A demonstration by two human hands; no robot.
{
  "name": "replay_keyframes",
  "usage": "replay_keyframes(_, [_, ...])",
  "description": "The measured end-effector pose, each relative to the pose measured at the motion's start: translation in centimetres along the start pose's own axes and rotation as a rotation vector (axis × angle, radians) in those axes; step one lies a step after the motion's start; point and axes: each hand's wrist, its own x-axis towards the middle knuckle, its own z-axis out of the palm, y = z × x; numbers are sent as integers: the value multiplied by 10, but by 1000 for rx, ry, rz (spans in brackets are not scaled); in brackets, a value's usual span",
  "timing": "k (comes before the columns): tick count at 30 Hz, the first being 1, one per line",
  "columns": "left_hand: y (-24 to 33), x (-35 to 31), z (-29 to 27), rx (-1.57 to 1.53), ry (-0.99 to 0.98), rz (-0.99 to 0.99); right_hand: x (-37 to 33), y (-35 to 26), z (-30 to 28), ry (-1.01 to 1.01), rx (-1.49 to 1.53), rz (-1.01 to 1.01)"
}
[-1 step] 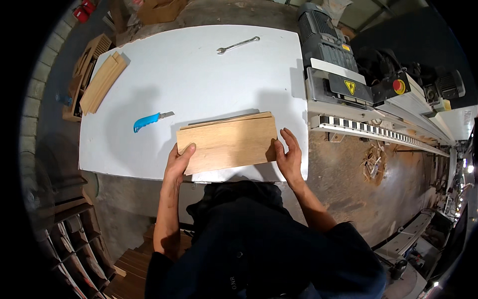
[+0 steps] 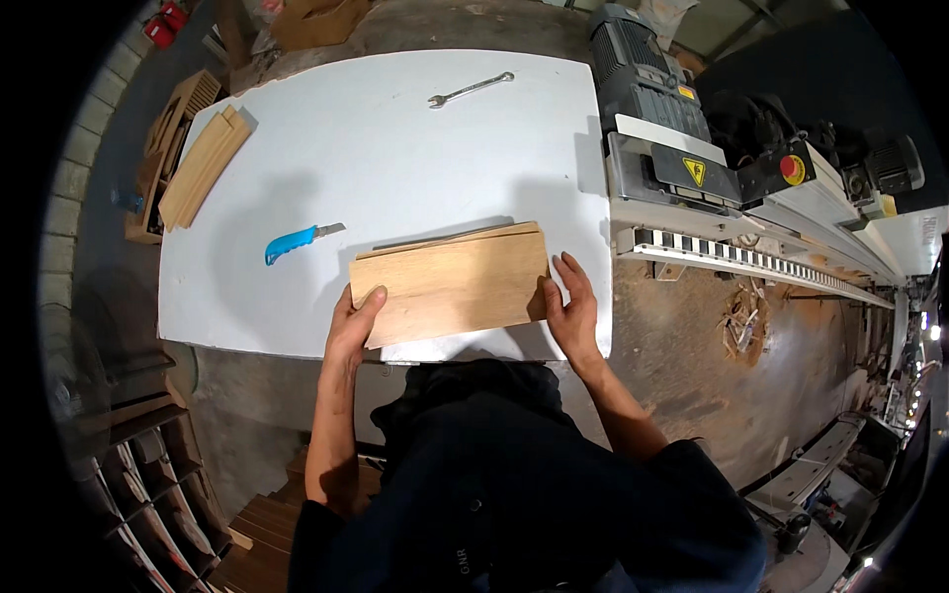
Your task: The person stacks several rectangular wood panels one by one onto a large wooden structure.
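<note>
A small stack of light-brown wooden boards [image 2: 450,284] lies flat near the front edge of the white table. One or more thinner boards peek out behind the top one, slightly askew. My left hand [image 2: 354,318] grips the left end, its thumb on the top face and its fingers hidden at the side and below. At the right end, the thumb of my right hand [image 2: 572,304] touches the boards' edge, while its other fingers stretch out beside it, apart. A blue-handled utility knife [image 2: 294,242] rests on the table, left of the stack.
A combination wrench [image 2: 472,90] sits toward the back of the white table [image 2: 395,158]. More wooden strips [image 2: 206,166] overhang its left edge by a wooden crate. A machine with a grey motor [image 2: 647,84] and red stop button [image 2: 792,169] stands close on the right.
</note>
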Motion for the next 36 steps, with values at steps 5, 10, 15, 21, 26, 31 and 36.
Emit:
replay_keyframes(5, [-1, -7, -11, -57, -56, 40, 10, -5, 12, -27, 121, 101])
replay_keyframes(10, [3, -9, -12, -35, -59, 12, 49, 5, 22, -133, 532, 530])
replay_keyframes(15, [4, -7, -9, -45, -43, 19, 50, 23, 25, -101, 650, 598])
replay_keyframes(21, [3, -12, -15, -113, -43, 18, 49, 25, 21, -120, 801, 572])
replay_keyframes(26, [6, -12, -25, -156, -2, -44, 54, 28, 30, -65, 533, 330])
replay_keyframes(31, [8, -7, -24, -147, -10, -49, 55, 37, 32, -91, 621, 472])
replay_keyframes(36, [12, -9, -25, -130, -27, -80, 67, 29, 28, -47, 881, 549])
